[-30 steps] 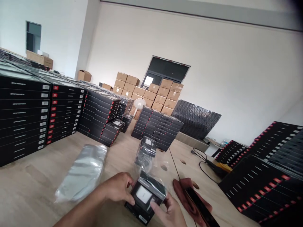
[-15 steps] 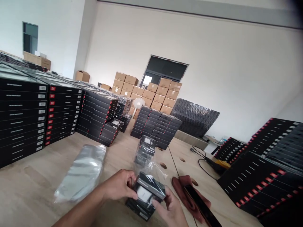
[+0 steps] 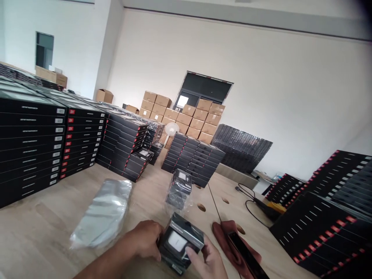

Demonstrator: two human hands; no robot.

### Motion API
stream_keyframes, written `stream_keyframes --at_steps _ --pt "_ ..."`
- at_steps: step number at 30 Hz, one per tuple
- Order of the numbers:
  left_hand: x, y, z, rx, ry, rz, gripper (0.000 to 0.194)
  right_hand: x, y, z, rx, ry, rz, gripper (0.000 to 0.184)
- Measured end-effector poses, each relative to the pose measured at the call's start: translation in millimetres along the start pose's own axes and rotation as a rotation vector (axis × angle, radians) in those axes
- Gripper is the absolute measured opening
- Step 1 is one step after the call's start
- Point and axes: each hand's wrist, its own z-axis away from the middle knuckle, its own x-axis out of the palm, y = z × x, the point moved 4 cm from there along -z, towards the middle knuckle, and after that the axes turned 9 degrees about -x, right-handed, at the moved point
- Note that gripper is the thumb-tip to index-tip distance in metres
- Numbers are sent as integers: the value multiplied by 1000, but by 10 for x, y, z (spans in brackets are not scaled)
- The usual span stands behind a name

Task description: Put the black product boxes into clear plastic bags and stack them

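A small black retail box (image 3: 181, 232), printed with a white device, sits low in front of me with its near end tilted toward me. A second dark box seems to lie beneath it. My right hand (image 3: 207, 255) grips its right side, thumb on the printed face. My left hand (image 3: 147, 240) is curled against the left side, its fingertips partly hidden. Beyond the box, a similar box in clear film (image 3: 178, 190) rests on the table. To the left lies a flat stack of clear plastic bags (image 3: 103, 213).
Tall stacks of black boxes (image 3: 31, 143) line the left, and more boxes (image 3: 322, 232) stand at the right. A dark red cloth (image 3: 229, 240) with a long black object (image 3: 247, 255) lies right of my hands. A white fan (image 3: 171, 129) and brown cartons (image 3: 186, 116) are behind.
Clear film that stood up loosely past the box's far end has dropped down. My left hand has moved from the box's face to its left side. The view has shifted slightly.
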Motion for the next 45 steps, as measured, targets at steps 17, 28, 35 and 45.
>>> stream_keyframes --at_steps 17,28,35,45 --pt "26 202 64 42 -34 128 26 -440 310 38 248 674 -513 45" --pt "184 464 294 505 -120 -231 11 -524 338 71 270 781 -448 46" --pt "280 295 121 39 -240 598 92 -203 231 31 386 557 -492 45" --pt "-21 517 104 232 220 797 35 433 250 76 326 -6 -264 45"
